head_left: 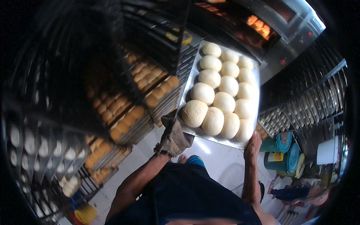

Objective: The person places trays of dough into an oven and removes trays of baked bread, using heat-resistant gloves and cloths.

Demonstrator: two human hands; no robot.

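A metal baking tray (217, 141) is held up in front of me, a little right of centre. Rows of pale, rounded dough balls (224, 102) sit on it, several touching one another. My left hand (174, 138), covered by a worn brown cloth mitt, grips the tray's near left corner; the mitt hides its fingers. At the near right corner, my bare right hand (253, 145) is closed on the tray's edge. Beyond the tray's far side stands an oven (296, 41), with glowing bread (258, 27) inside its opening.
Racks on the left hold browned rolls (127, 118) and pale dough pieces (43, 148). Another rack (303, 108) of pale pieces stands at right. Below it are teal bins (277, 157) and a white bucket (327, 151). Another person (296, 193) is at lower right; a yellow container (85, 214), lower left.
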